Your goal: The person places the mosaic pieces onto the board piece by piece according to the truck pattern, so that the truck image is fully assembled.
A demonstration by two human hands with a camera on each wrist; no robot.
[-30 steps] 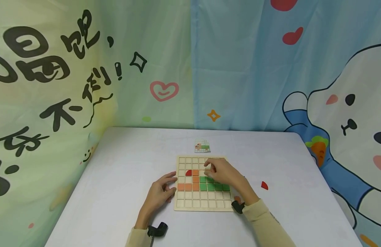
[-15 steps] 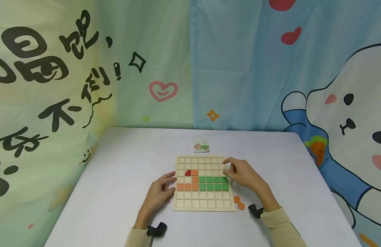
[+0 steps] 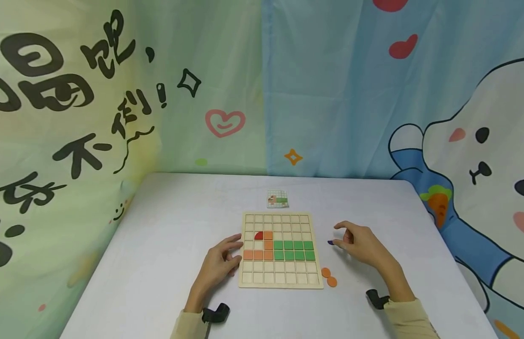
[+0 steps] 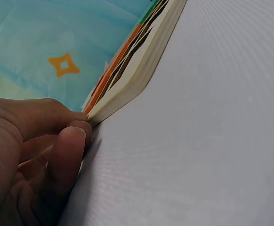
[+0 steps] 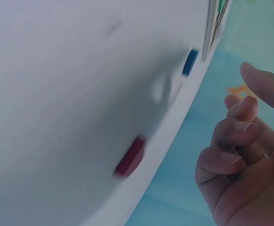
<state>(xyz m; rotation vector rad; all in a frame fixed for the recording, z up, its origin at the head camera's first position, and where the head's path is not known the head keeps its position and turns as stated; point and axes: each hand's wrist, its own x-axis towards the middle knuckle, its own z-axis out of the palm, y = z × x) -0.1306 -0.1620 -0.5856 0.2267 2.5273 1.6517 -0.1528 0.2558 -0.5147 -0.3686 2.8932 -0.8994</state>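
Observation:
A wooden grid board (image 3: 283,278) lies on the white table, holding green squares (image 3: 293,250), orange squares (image 3: 268,245) and one red quarter-round piece (image 3: 259,236). My left hand (image 3: 220,261) touches the board's left edge with its fingertips. To the right of the board, my right hand (image 3: 364,242) hovers over the table, thumb and index finger apart, nothing between them. A small dark blue piece (image 3: 330,242) shows by its thumb tip; the right wrist view has this blue piece (image 5: 190,62) on the table, near a loose red piece (image 5: 131,157) that the hand hides in the head view.
Two orange discs (image 3: 329,278) lie beside the board's lower right corner. Behind the board is a small pattern card (image 3: 277,199). A printed curtain (image 3: 211,94) stands behind the table. Each wrist wears a black camera (image 3: 216,313).
My right hand has moved right, from over the board to the table beside it, uncovering the full green rows. The left hand stays at the board's edge.

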